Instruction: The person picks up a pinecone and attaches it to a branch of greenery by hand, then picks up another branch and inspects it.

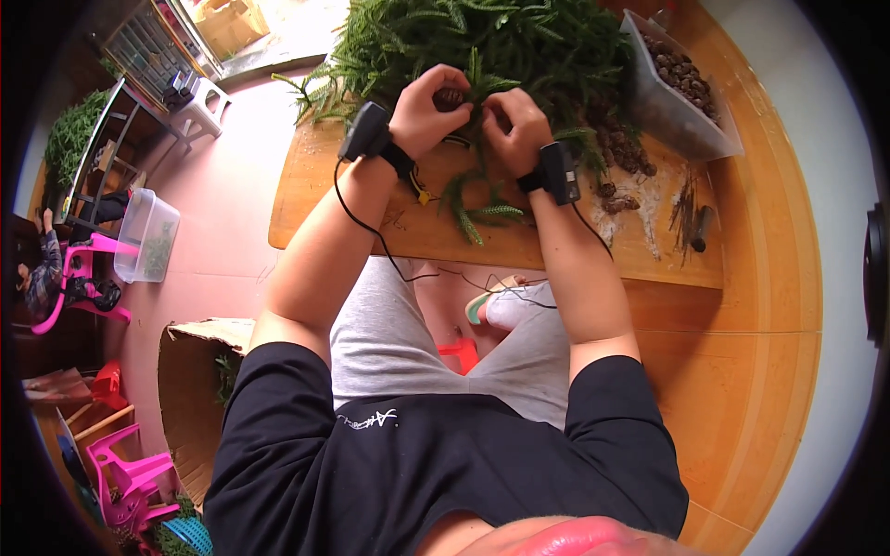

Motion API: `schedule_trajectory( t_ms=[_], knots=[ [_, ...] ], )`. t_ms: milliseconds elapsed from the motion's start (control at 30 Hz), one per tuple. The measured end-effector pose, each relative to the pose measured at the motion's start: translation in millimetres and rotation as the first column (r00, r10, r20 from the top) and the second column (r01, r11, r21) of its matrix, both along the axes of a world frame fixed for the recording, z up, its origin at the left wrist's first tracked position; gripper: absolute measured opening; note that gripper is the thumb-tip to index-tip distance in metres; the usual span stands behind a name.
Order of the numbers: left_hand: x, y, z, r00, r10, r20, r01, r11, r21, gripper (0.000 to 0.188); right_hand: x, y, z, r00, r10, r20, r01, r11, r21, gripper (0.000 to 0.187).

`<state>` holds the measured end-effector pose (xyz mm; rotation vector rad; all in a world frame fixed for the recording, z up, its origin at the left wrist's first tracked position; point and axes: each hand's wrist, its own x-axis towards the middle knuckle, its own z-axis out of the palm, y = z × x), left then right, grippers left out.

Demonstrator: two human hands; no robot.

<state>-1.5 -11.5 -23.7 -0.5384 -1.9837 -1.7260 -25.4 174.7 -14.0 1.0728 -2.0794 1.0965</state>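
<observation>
Left hand: the left hand [426, 113] has its fingers and thumb curled around a brown pine cone [449, 98], gripping it.
Right hand: the right hand [515, 128] is drawn in, thumb and forefinger nearly together beside the sprig; what lies between their tips is too small to tell.
Pine cone: inside the curve of the left thumb and forefinger, above the near part of the bench.
Sprig: a green sprig [476, 76] stands between the two hands, its leafy tip pointing away from the person.
Wrists: each carries a black strapped device, one on the left [365, 132] and one on the right [559, 173], with thin dark cables trailing toward the lap.
Under the hands: more green foliage [482, 212] on the bench, and a small yellow-and-black item [424, 196] near the left wrist, partly hidden.
Bench: a wooden bench [311, 190] with a large heap of greenery [501, 42] along its far side.
Right of the hands: loose pine cones [624, 150], thin dark sticks or wires [684, 215] and a short dark cylinder [702, 229].
Bin: a clear plastic bin [681, 127], tilted in view, filled with cones [679, 76].
Floor, left: an open cardboard box [190, 394], a clear tub [150, 236] and a white stool [201, 111].
Far left: a seated person [42, 283] by a pink chair [85, 264].
</observation>
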Motion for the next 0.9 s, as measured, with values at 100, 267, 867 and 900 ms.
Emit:
schedule_trajectory(
  t_ms=[100, 267, 867, 900],
  knots=[
    [10.4, 2.3, -1.8, 0.989, 0.13, -0.074, -0.14, 0.98, -0.141, 0.032, -0.5, -3.8, -9.7, 1.0, 0.002, -0.015, -0.002, 1.0, 0.001, 0.012],
    [11.8, 10.8, 5.9, 0.953, 0.243, -0.178, -0.277, 0.939, -0.203, 0.034, 4.7, -2.2, -9.0, 0.996, -0.06, 0.066, 0.059, 0.998, 0.008, 0.012],
    [17.4, 16.6, -1.2, 0.934, 0.33, -0.136, -0.356, 0.893, -0.274, 0.036, 10.3, 3.2, -7.0, 0.997, -0.032, 0.07, 0.032, 0.999, 0.006, 0.01],
    [17.3, 16.8, 0.3, 0.927, 0.346, -0.142, -0.373, 0.886, -0.275, 0.036, 8.7, 1.7, -6.8, 0.997, -0.033, 0.074, 0.033, 0.999, -0.001, 0.01]
  ],
)
